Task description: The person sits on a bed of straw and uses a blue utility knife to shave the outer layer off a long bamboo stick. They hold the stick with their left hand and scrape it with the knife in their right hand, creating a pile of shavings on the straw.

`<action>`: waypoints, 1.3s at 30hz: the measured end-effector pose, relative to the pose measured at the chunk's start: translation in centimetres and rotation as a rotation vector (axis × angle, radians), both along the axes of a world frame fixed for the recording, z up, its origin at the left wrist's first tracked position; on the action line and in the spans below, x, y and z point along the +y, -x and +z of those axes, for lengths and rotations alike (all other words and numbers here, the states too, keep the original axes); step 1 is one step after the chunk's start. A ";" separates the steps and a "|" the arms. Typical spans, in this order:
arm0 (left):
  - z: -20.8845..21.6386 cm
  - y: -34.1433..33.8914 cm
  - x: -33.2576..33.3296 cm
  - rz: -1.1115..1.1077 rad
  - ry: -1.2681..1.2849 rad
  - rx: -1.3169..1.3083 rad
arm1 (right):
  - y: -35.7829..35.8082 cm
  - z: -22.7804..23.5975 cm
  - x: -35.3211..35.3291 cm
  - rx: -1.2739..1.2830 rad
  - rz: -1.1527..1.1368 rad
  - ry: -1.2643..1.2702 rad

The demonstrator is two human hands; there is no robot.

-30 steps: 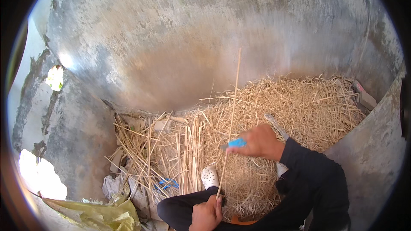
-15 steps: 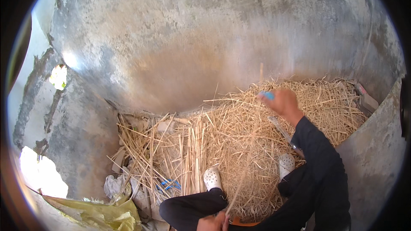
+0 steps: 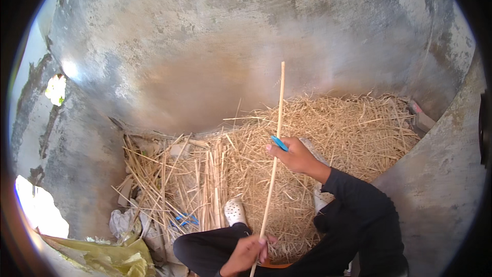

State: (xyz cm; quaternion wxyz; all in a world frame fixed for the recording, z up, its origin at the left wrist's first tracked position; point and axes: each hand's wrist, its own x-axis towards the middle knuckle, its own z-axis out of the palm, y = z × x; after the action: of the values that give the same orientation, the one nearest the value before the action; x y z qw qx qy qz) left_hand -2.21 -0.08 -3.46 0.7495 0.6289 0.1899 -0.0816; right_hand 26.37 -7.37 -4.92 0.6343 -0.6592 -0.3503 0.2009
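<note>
A long, thin pale stick (image 3: 272, 190) slants up from my lap, its top end standing before the wall. Near its lower end my left hand (image 3: 248, 254) is closed around it. Higher up, my right hand (image 3: 296, 156) grips a small bright-blue tool (image 3: 280, 143) that lies against the stick. Only part of the blue tool shows, so its kind is unclear, and any blade is hidden or too small to see. Beneath both hands spreads a thick heap of straw-like shavings (image 3: 353, 133).
To the left lie loose pale sticks (image 3: 210, 184) and a blue tangle (image 3: 183, 219). A yellowish plastic sheet (image 3: 107, 256) is at lower left. My white clogs (image 3: 235, 211) rest in the shavings. A tall grey wall (image 3: 205, 61) rises behind; a brick-like block (image 3: 421, 118) sits at right.
My right hand has come left and nearer me with the blue tool, onto the stick. The stick, blurred before, now shows sharply. My left hand has risen a little and still holds it.
</note>
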 end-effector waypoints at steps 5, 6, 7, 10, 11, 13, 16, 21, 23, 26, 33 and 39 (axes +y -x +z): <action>-0.3 -7.7 2.7 0.012 0.003 -0.137 | -0.4 0.8 0.5 0.144 0.032 -0.033; -0.8 -9.4 3.6 -0.002 -0.005 -0.169 | -1.0 0.6 0.5 0.101 -0.009 -0.034; -1.4 -10.9 4.6 -0.013 -0.017 -0.202 | -1.4 1.0 0.3 -0.039 -0.049 0.113; -0.5 -12.8 6.6 -0.004 -0.047 -0.235 | -2.0 2.9 -1.0 -0.561 -0.148 0.601; -0.1 -12.9 7.2 0.013 -0.064 -0.230 | -1.1 3.0 -0.8 -0.651 -0.114 0.607; 0.4 -11.9 7.4 0.046 -0.082 -0.255 | 0.8 3.3 -0.6 -0.831 -0.051 0.628; 0.9 -10.7 6.4 0.042 -0.026 -0.253 | 0.5 3.9 -0.6 -0.853 -0.150 0.719; 0.0 -10.5 6.4 0.043 -0.024 -0.240 | 1.0 1.3 -0.3 -0.944 -0.248 0.583; 0.0 -9.6 6.2 0.033 -0.006 -0.217 | 2.5 1.4 -0.2 -0.975 -0.174 0.562; 0.4 -8.0 4.9 0.075 -0.081 -0.233 | -0.2 1.4 -0.4 -0.924 -0.263 0.620; 0.7 -4.2 2.5 0.164 -0.122 -0.207 | 3.7 0.5 -0.5 -0.993 -0.098 0.489; 1.4 -0.8 -1.1 0.173 0.025 -0.206 | -0.2 0.3 -2.5 -0.870 -0.238 0.570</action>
State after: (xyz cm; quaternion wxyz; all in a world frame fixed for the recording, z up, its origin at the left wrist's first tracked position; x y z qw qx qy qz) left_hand -1.37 -1.14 -2.08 0.7772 0.6057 0.1646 0.0459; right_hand 26.61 -9.86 -4.62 0.2444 -0.8629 -0.4355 -0.0771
